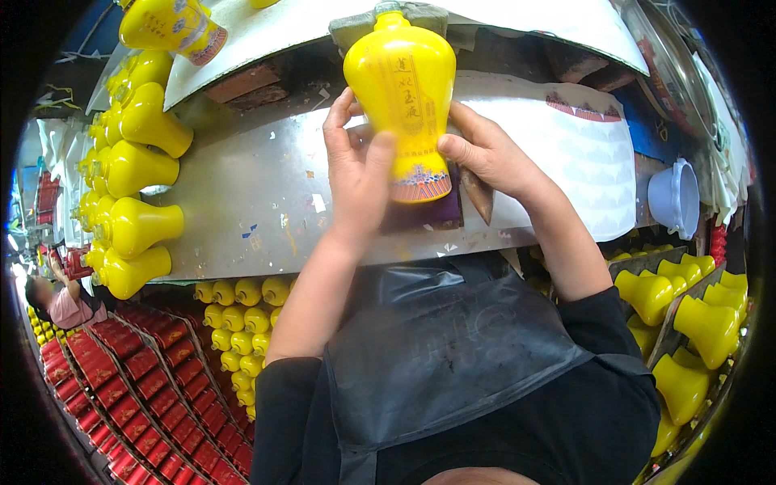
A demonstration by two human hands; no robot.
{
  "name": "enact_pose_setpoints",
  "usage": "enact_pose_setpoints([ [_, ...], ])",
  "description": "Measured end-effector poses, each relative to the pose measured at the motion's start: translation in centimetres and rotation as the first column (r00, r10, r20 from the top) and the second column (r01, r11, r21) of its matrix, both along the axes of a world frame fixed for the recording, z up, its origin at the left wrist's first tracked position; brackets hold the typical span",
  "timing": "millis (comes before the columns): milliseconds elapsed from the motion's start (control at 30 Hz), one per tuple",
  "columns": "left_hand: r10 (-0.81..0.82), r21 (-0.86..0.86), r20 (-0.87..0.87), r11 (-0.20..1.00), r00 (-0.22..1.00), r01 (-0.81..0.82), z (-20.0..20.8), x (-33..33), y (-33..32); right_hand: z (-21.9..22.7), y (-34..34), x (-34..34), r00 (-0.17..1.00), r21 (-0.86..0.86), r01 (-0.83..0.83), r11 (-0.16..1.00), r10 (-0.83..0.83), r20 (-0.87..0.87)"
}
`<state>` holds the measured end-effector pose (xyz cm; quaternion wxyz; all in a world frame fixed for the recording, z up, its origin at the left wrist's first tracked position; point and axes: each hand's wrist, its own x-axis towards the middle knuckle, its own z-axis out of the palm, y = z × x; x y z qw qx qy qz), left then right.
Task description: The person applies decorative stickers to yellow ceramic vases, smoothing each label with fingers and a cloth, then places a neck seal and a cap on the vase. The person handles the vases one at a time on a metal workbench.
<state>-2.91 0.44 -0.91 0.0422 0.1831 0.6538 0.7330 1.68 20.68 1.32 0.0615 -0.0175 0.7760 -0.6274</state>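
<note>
The bottle (404, 89) lies above the middle of the table (250, 194), between its 2 hands, neck toward the far edge and patterned base toward the near edge. Its lettered side faces up.

Left hand (356, 162): half-curled at the bottle's left side, with a gap between thumb and index finger. The thumb overlaps the lower body and is blurred; whether this hand grips cannot be told.

Right hand (489, 153): part-closed on the bottle's right side. The thumb lies at the narrow lower part; some fingertips are hidden behind the body.

A purple cloth (440, 212) lies under the base, toward the near edge. A brown pointed tool (478, 198) sits just below the right hand, tip toward the near edge.

A white sheet (566, 178) covers the table's right part; 1 printed band (586, 107) shows at its far right corner. Scraps (318, 202) lie left of the bottle.

Plain bottles (145, 226) line the left edge. A white board (517, 24) spans the far edge, bricks (242, 85) beneath it. A basin (673, 198) is beside the right edge. Red boxes (137, 372) lie beyond the near left corner; racked bottles (707, 331) are beyond the near right corner.
</note>
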Motion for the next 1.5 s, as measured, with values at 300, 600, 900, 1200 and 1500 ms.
enact_pose_setpoints([
  [300,-0.027,-0.035,0.061,0.999,0.998,0.029,1.4,0.2,0.2,1.1,-0.6,0.0,0.997,0.139,0.026,0.990,-0.035,0.066],
  [600,-0.052,0.080,0.086,0.996,0.995,0.045,1.6,0.0,0.8,2.5,-0.7,0.2,0.991,0.120,0.058,0.991,-0.071,0.110],
  [900,-0.027,-0.090,-0.011,0.996,1.000,0.026,1.4,-0.4,1.1,1.9,-0.8,0.1,0.992,0.073,0.054,0.996,-0.063,0.114],
  [1200,0.013,-0.360,0.045,0.933,0.999,0.004,3.6,0.1,1.8,3.1,1.6,0.7,0.930,-0.100,0.260,0.960,-0.222,0.292],
  [1500,-0.028,-0.336,-0.015,0.942,0.999,0.021,2.9,0.0,1.4,5.3,-0.1,-0.7,0.708,0.397,0.471,0.787,-0.069,-0.703],
])
